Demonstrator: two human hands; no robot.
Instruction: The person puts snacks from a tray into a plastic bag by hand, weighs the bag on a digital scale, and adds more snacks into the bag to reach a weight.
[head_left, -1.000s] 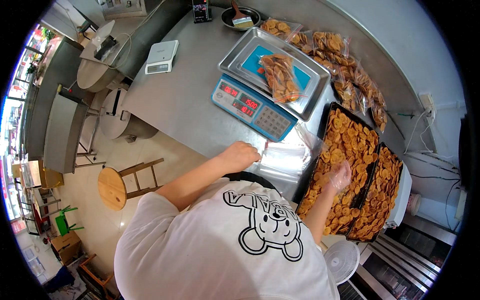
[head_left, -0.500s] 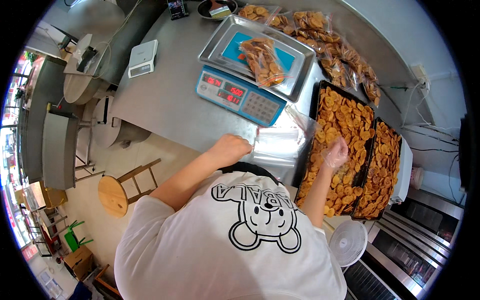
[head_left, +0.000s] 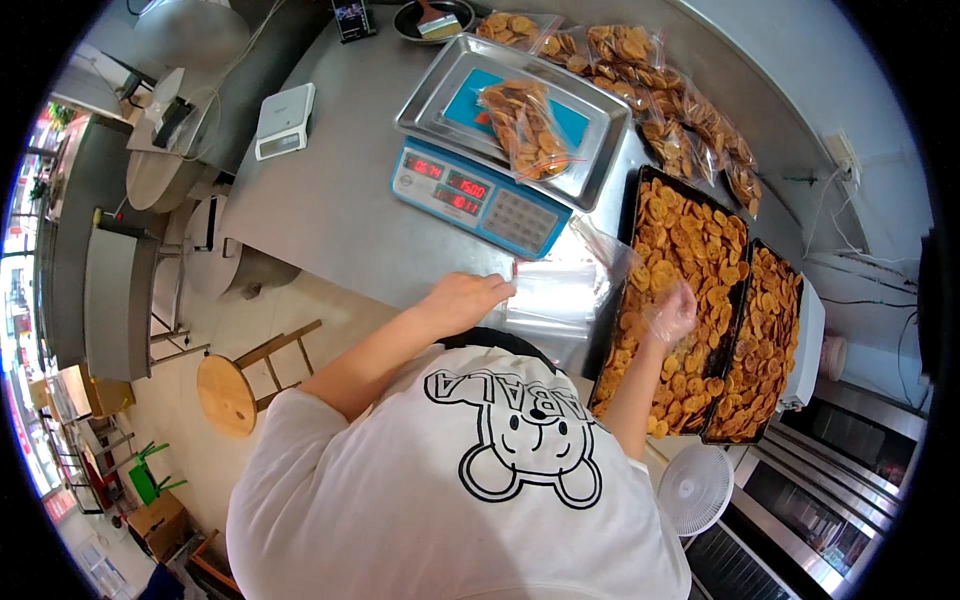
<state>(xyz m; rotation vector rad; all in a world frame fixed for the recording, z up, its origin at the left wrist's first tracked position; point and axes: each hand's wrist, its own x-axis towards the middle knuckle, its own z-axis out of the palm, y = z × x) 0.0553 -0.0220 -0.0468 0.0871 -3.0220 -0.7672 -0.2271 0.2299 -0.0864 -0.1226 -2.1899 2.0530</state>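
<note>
My left hand [head_left: 468, 302] lies at the left edge of a stack of clear plastic bags [head_left: 550, 297]. Its fingertips are pressed together on the bags' edge. My right hand [head_left: 672, 312], in a thin clear glove, is over a black tray of round golden-brown chips [head_left: 697, 225]. Its fingers are curled in, and whatever they may hold is hidden. A filled zip bag of chips [head_left: 524, 128] lies on the metal pan of a blue digital scale [head_left: 480, 196] with lit red digits. Another loose clear bag [head_left: 603, 243] lies between the stack and the chips.
A second tray of chips [head_left: 765, 330] stands at the right. Several filled bags [head_left: 655, 85] line the back wall. At the far left are a small white scale [head_left: 286, 120] and a black pan with a brush [head_left: 435, 20]. A wooden stool [head_left: 227, 394] and white fan [head_left: 696, 489] stand nearby.
My left hand has shifted slightly right, its fingertips reaching onto the bags' edge. The right hand has stayed almost where it was, a little lower in the view.
</note>
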